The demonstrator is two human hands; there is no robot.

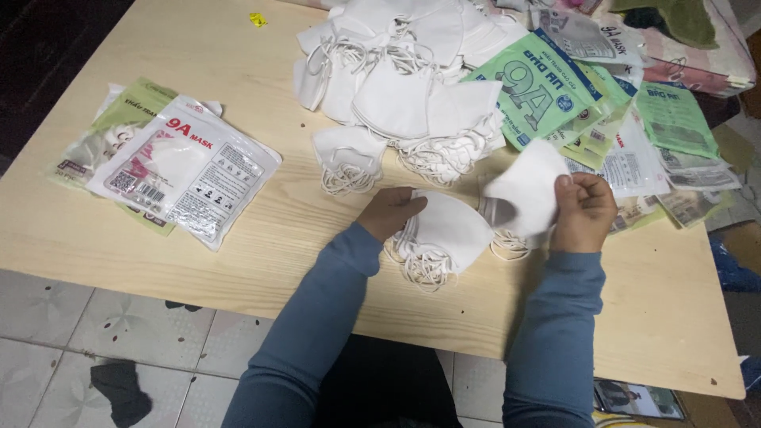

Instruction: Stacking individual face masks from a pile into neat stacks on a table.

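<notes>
Left hand [388,212]: pressing small mask stack [444,234] flat; right hand [583,210]: pinching one white mask [527,190]; best laid square, loops tucked.

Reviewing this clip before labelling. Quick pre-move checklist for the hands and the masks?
1. Right hand has a grip on the single white mask: ok, pinched at its edge, lifted.
2. Left hand steadies the small mask stack: ok, resting on it.
3. Ear loops free of tangles: cannot tell, they bunch under the stack.
4. Bare wooden table beside the stack: ok.
5. Loose mask pile apart from the stack: ok.
6. Sealed packets at left stay out of the way: ok.
</notes>
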